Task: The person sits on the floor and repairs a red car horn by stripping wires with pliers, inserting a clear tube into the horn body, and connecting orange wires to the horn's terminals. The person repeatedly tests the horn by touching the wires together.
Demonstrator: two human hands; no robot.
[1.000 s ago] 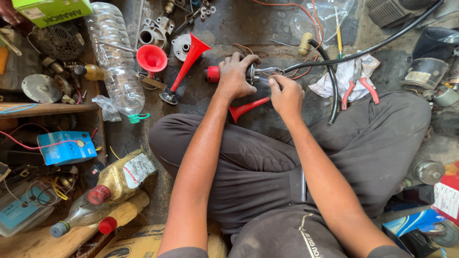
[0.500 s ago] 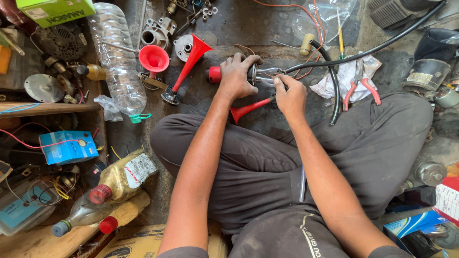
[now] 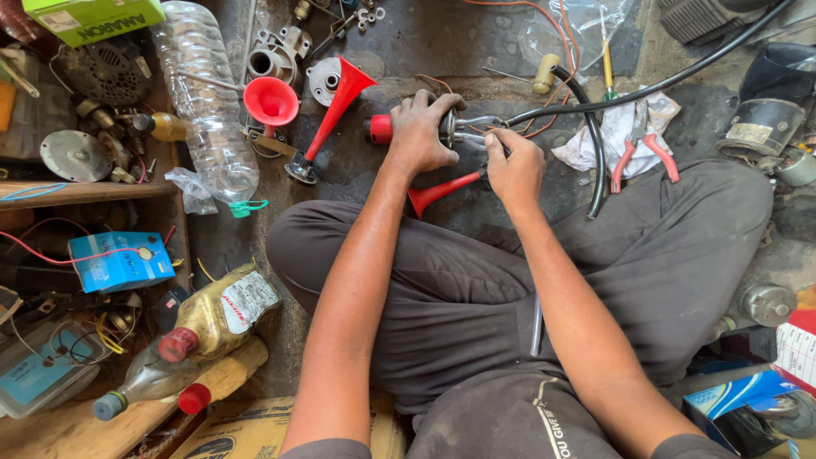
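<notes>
I sit cross-legged on the floor. My left hand [image 3: 422, 129] grips a red air horn assembly [image 3: 380, 129] with a chrome fitting [image 3: 466, 129], pressing it down on the floor. My right hand [image 3: 512, 166] pinches the same assembly at its metal end, next to a small red trumpet [image 3: 440, 192] that points toward my knee. A black hose [image 3: 646, 87] runs from the fitting toward the upper right. What lies under my palms is hidden.
Two more red horn trumpets [image 3: 340, 102] [image 3: 270, 100] lie to the left, beside a clear plastic bottle [image 3: 206, 106]. Red-handled pliers [image 3: 642, 149] rest on a rag at right. Oil bottles [image 3: 208, 319], a blue box [image 3: 119, 259], a motor [image 3: 765, 123] and loose metal parts surround me.
My right hand has shifted slightly up and right along the metal fitting. My left hand stays clamped on the horn.
</notes>
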